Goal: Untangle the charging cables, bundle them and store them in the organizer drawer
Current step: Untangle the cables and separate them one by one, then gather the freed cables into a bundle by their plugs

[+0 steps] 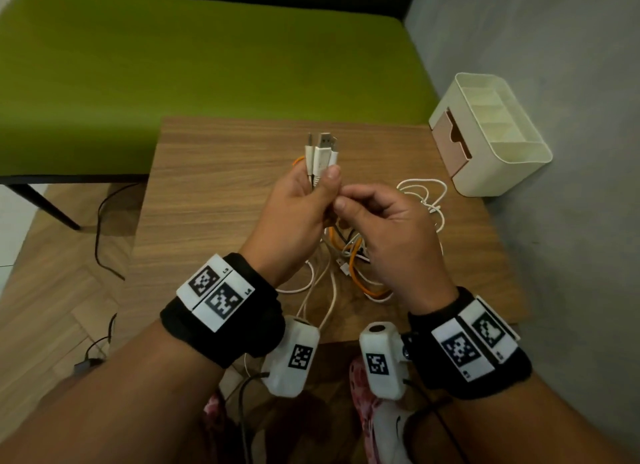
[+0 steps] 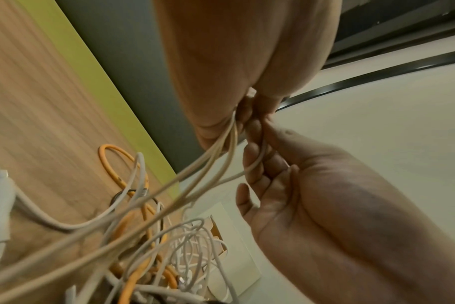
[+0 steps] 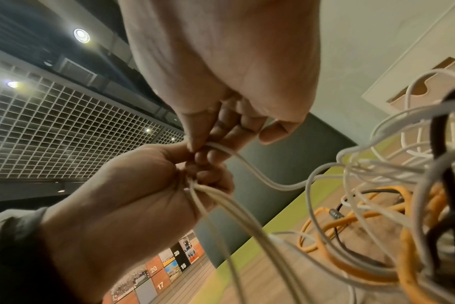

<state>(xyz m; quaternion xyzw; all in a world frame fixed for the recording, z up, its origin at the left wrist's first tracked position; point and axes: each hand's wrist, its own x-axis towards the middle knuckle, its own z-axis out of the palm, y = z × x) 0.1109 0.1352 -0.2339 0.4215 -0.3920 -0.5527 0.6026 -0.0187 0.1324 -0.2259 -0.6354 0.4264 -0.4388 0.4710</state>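
- Above the wood-grain table [image 1: 214, 193], your left hand [image 1: 298, 203] grips a bunch of smooth white cable ends; several plugs [image 1: 322, 148] stand up above the thumb, too crowded to count.
- Your right hand [image 1: 388, 231] pinches 1 thin white strand [image 3: 249, 164] between thumb and fingertips, right beside the left fist.
- Below your 2 hands hangs a loose tangle [image 1: 349, 255]: thin white cords, 1 thick orange braided cable [image 3: 351, 222], at least 1 black lead.
- 1 cream plastic organizer [image 1: 491, 134], boxy with round corners, sits at the table's far right corner against the grey wall, its pinkish drawer [image 1: 450, 141] facing the tangle.
- Bare wood lies left and beyond the tangle.
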